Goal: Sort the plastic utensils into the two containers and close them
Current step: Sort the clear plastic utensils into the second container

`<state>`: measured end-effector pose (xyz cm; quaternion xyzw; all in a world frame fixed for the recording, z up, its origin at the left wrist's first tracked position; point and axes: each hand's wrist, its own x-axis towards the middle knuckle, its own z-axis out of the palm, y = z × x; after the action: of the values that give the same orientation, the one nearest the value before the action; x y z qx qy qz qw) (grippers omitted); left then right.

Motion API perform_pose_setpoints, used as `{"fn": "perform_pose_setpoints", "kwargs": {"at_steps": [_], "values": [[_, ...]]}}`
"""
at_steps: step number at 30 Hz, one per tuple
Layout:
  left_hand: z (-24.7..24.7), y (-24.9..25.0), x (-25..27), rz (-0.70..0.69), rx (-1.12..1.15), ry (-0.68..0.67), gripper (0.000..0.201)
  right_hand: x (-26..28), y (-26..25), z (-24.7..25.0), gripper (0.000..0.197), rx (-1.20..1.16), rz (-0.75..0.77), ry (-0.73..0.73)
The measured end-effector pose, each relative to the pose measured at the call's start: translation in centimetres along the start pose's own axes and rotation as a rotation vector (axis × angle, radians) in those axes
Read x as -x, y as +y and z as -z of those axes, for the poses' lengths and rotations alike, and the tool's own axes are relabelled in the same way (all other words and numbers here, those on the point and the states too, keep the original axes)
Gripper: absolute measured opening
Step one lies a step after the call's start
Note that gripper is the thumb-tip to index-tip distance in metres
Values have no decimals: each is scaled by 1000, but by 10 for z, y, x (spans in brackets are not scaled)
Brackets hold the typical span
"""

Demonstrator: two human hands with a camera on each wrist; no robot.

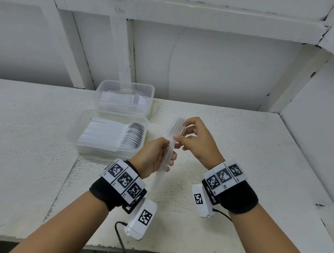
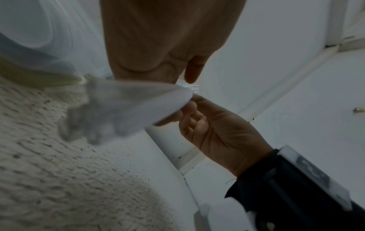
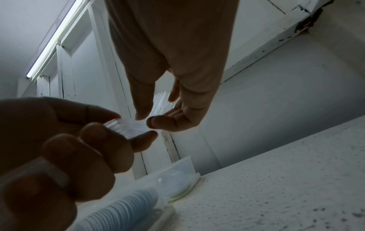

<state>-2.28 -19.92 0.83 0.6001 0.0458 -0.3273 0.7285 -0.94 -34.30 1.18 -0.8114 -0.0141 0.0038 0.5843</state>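
Above the counter (image 1: 240,144) middle, the left hand (image 1: 153,157) grips a stack of forks (image 1: 171,146) by the handles; the right hand (image 1: 199,141) pinches its tines. Two open containers (image 1: 109,133) sit near the back edge.

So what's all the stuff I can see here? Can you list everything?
forks: a stacked bunch, clear plastic, held in the air over the table between both hands
near container: one, clear plastic, open, on the table left of the hands, with a row of white spoons lying in it
far container: one, clear plastic, open, right behind the near one, holding clear utensils too blurry to name
table: one, white and rough, under everything
wall: white panels and beams, behind the table
wrist bands: two, black with black-and-white square tags, one on each wrist
left hand: one, grips the fork handles
right hand: one, pinches the bunch near the fork heads
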Motion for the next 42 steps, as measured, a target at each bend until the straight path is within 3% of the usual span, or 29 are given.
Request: {"fn": "perform_pose_setpoints", "kwargs": {"at_steps": [3,6,10,14,17,20,24,28,32,36,39,42], "values": [[-2,1,-3,-27,-163,40,19,-3,3,2,53,46,-10,14],[-1,1,-7,-100,-465,112,5,-6,1,7,63,131,49,-20],[3,4,-12,-185,-915,159,15,-10,-7,18,41,431,185,-206],[8,12,-15,-227,-1158,137,29,-16,-14,27,32,598,139,-394],[14,19,-16,-230,-1264,92,31,-20,-18,30,27,574,72,-428],[23,31,-12,-229,-1396,70,32,-25,-20,31,25,566,100,-432],[42,50,-4,-249,-1692,77,25,-38,-27,35,20,510,105,-424],[56,67,-7,-300,-2007,82,32,-57,-40,24,19,635,134,-544],[77,95,-15,-349,-2018,150,31,-84,-52,4,22,621,145,-618],[109,122,-29,-346,-1948,233,30,-115,-60,-15,22,578,217,-557],[143,142,-45,-299,-1715,318,38,-150,-67,-32,27,685,304,-513],[182,168,-52,-157,-1378,354,56,-189,-68,-47,29,780,339,-458]]}}
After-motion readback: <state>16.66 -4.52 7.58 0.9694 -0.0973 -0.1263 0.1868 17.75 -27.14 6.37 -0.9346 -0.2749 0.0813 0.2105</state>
